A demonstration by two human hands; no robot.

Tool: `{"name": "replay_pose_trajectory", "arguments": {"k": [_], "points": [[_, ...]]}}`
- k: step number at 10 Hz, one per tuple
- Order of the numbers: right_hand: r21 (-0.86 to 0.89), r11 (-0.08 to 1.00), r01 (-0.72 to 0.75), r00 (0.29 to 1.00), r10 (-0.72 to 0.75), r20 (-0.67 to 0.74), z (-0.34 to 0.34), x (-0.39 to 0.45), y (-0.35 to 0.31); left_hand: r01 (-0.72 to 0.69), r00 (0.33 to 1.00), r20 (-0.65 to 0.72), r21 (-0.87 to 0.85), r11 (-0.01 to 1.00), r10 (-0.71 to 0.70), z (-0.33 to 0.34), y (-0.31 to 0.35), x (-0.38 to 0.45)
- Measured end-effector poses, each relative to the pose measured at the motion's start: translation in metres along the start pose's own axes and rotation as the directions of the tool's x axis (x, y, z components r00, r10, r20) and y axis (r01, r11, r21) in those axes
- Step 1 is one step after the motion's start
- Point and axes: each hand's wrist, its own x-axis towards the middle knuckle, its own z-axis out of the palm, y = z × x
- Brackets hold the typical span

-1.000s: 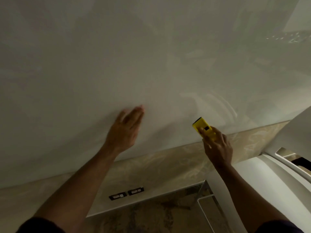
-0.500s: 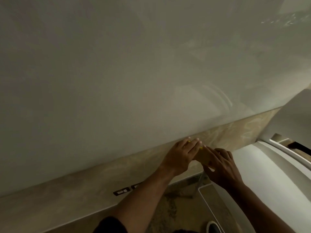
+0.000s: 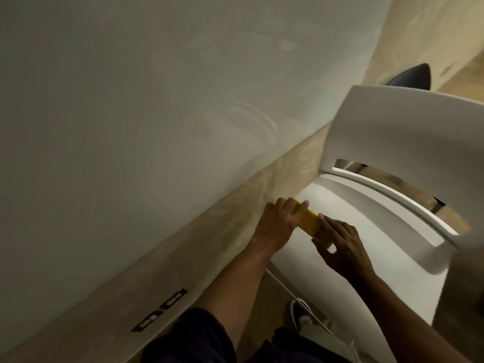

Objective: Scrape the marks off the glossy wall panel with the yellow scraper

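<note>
Though no writing readable, left hand (image 3: 279,223) and right hand (image 3: 340,247) both gripping yellow scraper (image 3: 309,223).

No legible text (anywhere visible)

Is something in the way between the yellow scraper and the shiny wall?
Nothing visible blocks it. Both the left hand and the right hand hold the yellow scraper over the white chair seat, below the glossy wall panel, with open space between.
</note>
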Motion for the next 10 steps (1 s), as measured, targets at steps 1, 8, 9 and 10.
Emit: {"name": "replay_pose_trajectory", "arguments": {"k": [1,8,9,10], "points": [[-0.004,0.997,-0.082,0.997,0.082,-0.01,0.004,-0.006,0.015,-0.022,0.998,0.059,0.016,1.0,0.021,0.013,0.013,0.021],[-0.139,0.874,-0.465,0.843,0.486,0.231,0.025,-0.072,0.098,-0.027,0.872,0.465,-0.268,0.963,0.154,0.145,0.103,0.073],[-0.18,0.871,-0.457,0.834,0.49,0.255,0.025,-0.073,0.099,-0.017,0.865,0.479,-0.268,0.963,0.149,0.146,0.101,0.075],[-0.237,0.868,-0.437,0.827,0.491,0.273,0.028,-0.076,0.1,-0.016,0.861,0.49,-0.24,0.971,0.135,0.141,0.101,0.08]]}}
